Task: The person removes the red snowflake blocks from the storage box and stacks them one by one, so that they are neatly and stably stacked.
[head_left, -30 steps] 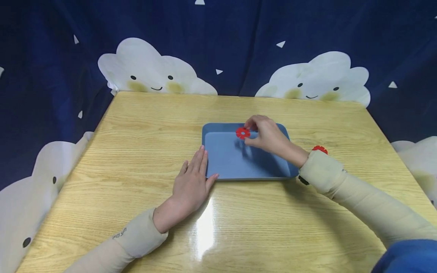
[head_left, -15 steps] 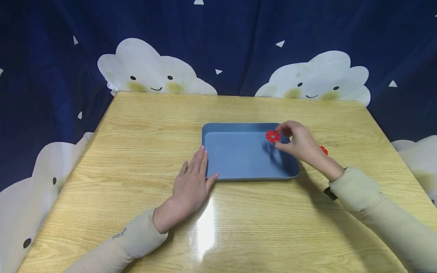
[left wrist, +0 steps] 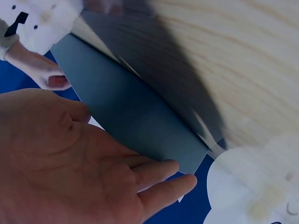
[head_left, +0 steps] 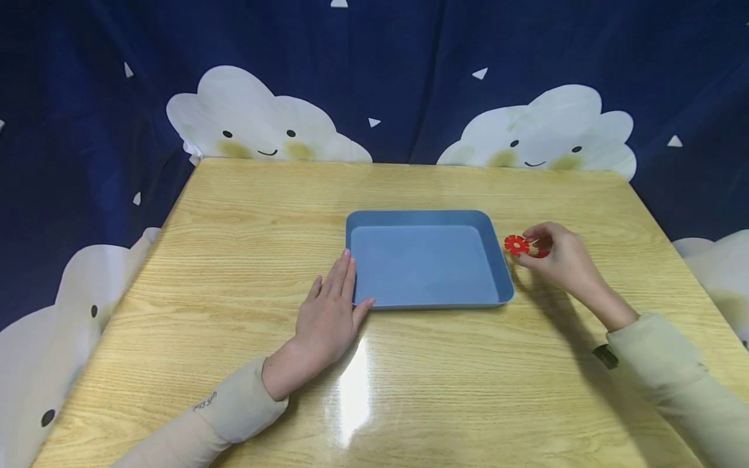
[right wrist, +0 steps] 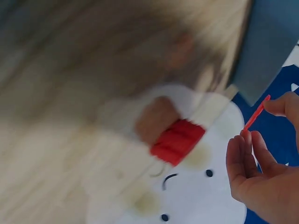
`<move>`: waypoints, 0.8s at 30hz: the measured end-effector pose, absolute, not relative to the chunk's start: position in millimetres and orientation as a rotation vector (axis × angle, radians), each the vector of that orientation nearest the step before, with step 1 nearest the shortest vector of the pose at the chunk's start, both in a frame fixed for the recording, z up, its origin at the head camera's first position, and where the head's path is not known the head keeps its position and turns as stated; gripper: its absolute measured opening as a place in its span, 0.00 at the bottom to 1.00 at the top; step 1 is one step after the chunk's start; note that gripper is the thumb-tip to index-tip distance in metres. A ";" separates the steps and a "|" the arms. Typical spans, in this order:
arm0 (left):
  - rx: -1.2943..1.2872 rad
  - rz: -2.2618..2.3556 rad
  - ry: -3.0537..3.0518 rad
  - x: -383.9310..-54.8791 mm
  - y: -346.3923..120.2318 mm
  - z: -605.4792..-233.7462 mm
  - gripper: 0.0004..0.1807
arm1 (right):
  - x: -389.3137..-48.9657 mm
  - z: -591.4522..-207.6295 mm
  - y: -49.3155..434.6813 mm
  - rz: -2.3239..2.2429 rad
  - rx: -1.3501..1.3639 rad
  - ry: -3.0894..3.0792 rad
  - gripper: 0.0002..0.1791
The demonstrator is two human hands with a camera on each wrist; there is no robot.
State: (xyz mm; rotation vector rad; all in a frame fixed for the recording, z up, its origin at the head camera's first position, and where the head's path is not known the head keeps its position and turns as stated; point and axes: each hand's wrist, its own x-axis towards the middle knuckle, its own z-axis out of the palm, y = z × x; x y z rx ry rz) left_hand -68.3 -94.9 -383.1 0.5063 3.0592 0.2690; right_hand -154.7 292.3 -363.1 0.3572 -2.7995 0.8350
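Observation:
My right hand [head_left: 566,261] pinches a thin red flower-shaped disc [head_left: 517,245] with a hole in its middle, held just off the right side of a blue tray [head_left: 424,266]. Edge-on in the right wrist view, the disc [right wrist: 257,113] sits between thumb and fingertips. On the table behind that hand stands a short stack of red notched discs [right wrist: 177,142], mostly hidden by the fingers in the head view. My left hand [head_left: 329,317] rests with straight fingers along the tray's left wall, thumb at its near left corner.
The tray stands on a light wood table [head_left: 246,260], and its inside floor is bare. Beyond the table's back edge hangs a dark blue curtain [head_left: 404,65] with white smiling clouds.
My right hand has moved rightward from over the tray to past its right side, still pinching the red disc. The left hand and the tray have stayed in place.

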 end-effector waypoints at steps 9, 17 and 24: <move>0.511 0.270 3.067 -68.1 -94.7 -383.4 0.40 | -149.2 -373.2 327.6 0.771 0.258 -2.831 0.20; 0.512 0.284 3.064 -67.5 -94.7 -382.5 0.40 | -146.5 -377.8 343.6 0.749 0.209 -2.843 0.21; 0.503 0.283 3.041 -67.9 -94.3 -381.7 0.40 | -143.5 -378.3 348.8 0.721 0.193 -2.857 0.21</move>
